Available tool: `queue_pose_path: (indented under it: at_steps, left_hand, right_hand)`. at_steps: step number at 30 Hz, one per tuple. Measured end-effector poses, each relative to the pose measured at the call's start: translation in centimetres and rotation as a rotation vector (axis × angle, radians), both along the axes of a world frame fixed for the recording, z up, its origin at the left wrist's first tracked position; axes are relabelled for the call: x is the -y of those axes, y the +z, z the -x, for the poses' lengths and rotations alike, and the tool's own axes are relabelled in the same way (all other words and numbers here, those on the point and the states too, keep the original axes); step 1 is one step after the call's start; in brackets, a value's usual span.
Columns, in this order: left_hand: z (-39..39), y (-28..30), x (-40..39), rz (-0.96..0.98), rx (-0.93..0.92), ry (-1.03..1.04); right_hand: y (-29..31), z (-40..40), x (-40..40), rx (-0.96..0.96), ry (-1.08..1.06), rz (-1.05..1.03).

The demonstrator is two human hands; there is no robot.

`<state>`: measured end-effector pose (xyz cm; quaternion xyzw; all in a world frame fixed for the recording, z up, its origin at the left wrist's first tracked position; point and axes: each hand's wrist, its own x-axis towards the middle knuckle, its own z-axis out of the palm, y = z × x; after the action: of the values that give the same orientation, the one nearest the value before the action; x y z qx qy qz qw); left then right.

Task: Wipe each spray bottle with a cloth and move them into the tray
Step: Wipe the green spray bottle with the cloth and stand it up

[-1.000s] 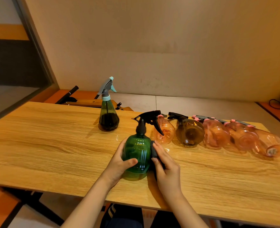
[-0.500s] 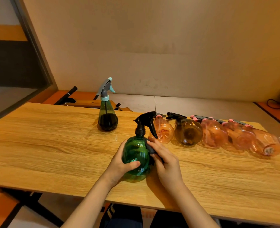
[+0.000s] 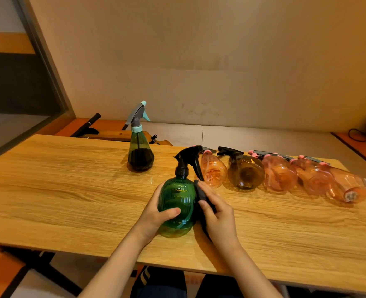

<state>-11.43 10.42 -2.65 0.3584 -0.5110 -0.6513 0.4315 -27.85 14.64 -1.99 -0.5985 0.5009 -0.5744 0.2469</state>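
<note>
at the near edge of the table [image 3: 70, 190], what's each hand doing?

— the left hand [image 3: 156, 214] is wrapped round the belly of the green bottle [image 3: 176, 203], thumb across the front, clasping it upright. the right hand [image 3: 217, 218] is curled over a dark cloth [image 3: 201, 196] and pins it to the bottle's right side.

— where does the bottle sit?

— standing on the wood right in front of the person, just near the row of bottles lying down.

— how should the wipe go?

— my guess: keep the left hand firm so the base doesn't skate, and run the cloth up and down the ribs, turning the bottle a little each pass so the hidden far side gets done too. the neck and trigger [image 3: 188, 158] look untouched; they'd want a pass as well.

— which way does it point?

— its long axis is vertical, base on the table, black trigger head on top with the nozzle aimed left and the lever hanging to the right.

— and farther out?

— five bottles lie on their sides to the right: an orange bottle [image 3: 213, 171] nearest, a brown bottle [image 3: 245, 174], then three pink ones, bottoms toward the person and heads toward the wall. a cone-shaped bottle [image 3: 140, 153] with dark liquid stands alone farther back on the left. i can't make out a tray for certain; only a pale edge shows at the far right.
</note>
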Motion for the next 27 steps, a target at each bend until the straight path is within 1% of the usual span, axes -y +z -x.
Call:
queue_pose_path:
  at_steps: [4,9,14,20,22,24,26,27]
  left_hand:
    - [0.1,0.6,0.0,-0.100,-0.138,0.106]
    - [1.0,0.8,-0.4,-0.110,-0.134,0.223]
    - [2.3,0.7,-1.5,-0.107,-0.016,0.426]
    - [4.3,1.8,-2.6,-0.215,0.046,0.627]
    - [4.5,1.9,-2.7,-0.263,0.055,0.652]
    - [4.3,2.1,-3.1,-0.292,0.025,0.624]
    - [3.9,2.2,-3.3,-0.274,0.101,0.631]
    - [3.7,2.3,-3.3,-0.253,0.194,0.642]
  right_hand:
    - [-1.4,-1.1,-1.2,-0.036,0.035,0.011]
    - [-1.9,-1.2,-1.7,-0.066,0.023,0.015]
    - [-1.9,-1.2,-1.7,-0.094,-0.026,0.029]
    - [-2.1,-1.1,-1.7,-0.089,-0.062,0.034]
    - [-2.0,-1.1,-1.8,-0.063,-0.073,0.034]
    - [-1.8,-1.1,-1.9,-0.030,-0.071,0.027]
    - [-1.6,-1.1,-1.9,-0.014,-0.066,0.022]
    - [-1.6,-1.1,-1.9,-0.011,-0.065,0.022]
